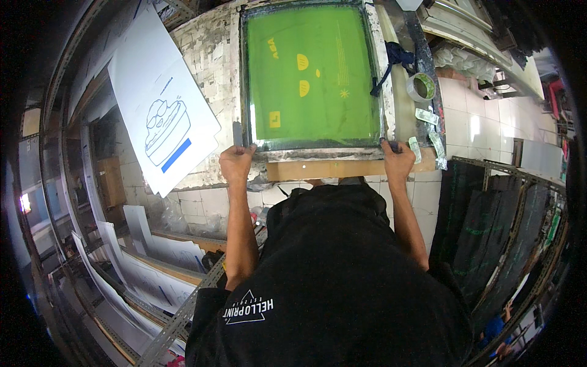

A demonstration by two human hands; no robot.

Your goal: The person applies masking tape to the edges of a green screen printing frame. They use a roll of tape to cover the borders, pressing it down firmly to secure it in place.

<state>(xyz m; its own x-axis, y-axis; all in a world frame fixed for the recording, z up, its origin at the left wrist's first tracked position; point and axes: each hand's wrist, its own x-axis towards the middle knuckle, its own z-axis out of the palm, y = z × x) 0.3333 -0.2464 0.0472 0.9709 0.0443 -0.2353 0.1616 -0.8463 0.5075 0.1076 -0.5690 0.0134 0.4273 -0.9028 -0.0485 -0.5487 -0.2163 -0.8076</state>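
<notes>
In front of me a screen-printing frame (pixel 384 110) lies flat on a stained worktable (pixel 214 67). Its green mesh (pixel 318 116) carries small yellow shapes. At the near left corner my left hand (pixel 236 164) is closed on the frame, thumb toward the inner edge. My right hand (pixel 399 162) closes on the near right corner in the same way. Between the hands, a light brown wooden strip (pixel 342 170) runs along the table's near edge. The undersides of my fingers are hidden.
Left of the frame lies a stack of white sheets (pixel 162 110) with a blue line drawing. To the right are a dark blue cloth (pixel 398 56), a tape roll (pixel 422 87) and several torn tape strips (pixel 437 142). Metal racks with dark panels (pixel 483 226) stand at lower right.
</notes>
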